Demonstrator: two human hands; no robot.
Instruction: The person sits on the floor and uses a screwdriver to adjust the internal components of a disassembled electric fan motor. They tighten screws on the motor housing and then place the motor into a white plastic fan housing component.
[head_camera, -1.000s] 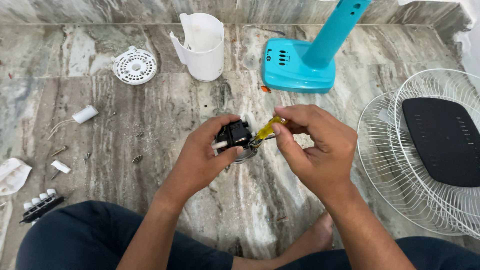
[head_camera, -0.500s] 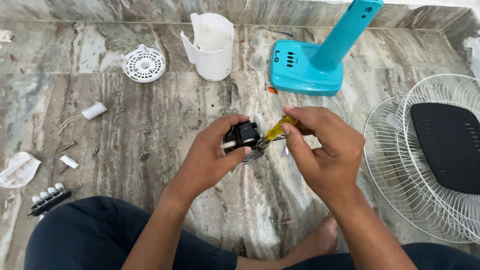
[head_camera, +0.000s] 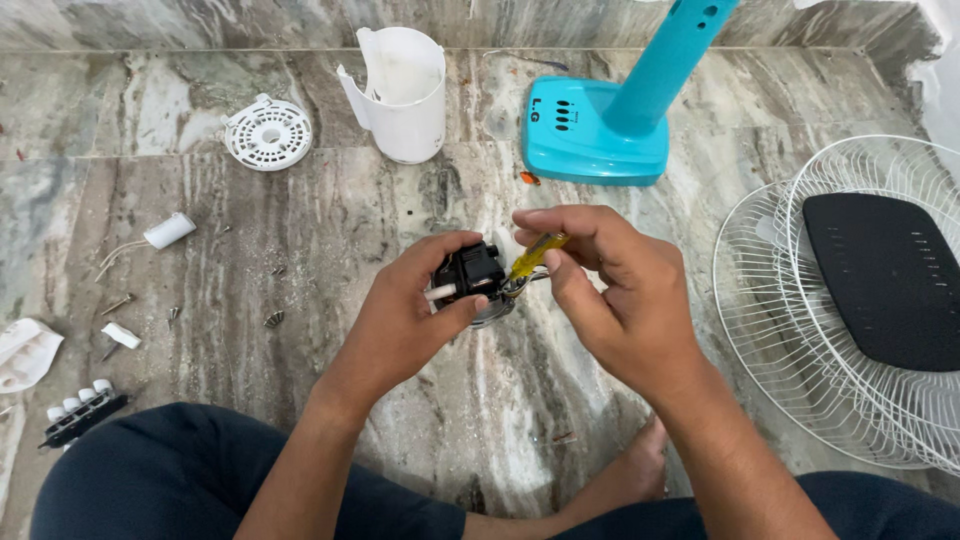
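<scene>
Head view: left hand (head_camera: 400, 320) gripped the black motor part (head_camera: 468, 272); right hand (head_camera: 620, 300) pinched a yellow screwdriver (head_camera: 535, 254) against it; fan base (head_camera: 600, 135), grille (head_camera: 800, 300) and screws (head_camera: 272, 319) lay apart, dismantling well advanced.

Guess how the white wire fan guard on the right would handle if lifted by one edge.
The white wire fan guard looks light for its size: thin wires, mostly open air. It would probably flex a little if held by its rim alone. A black panel lies in it and would likely slide when tilted. Round, so it could roll on edge.
</scene>
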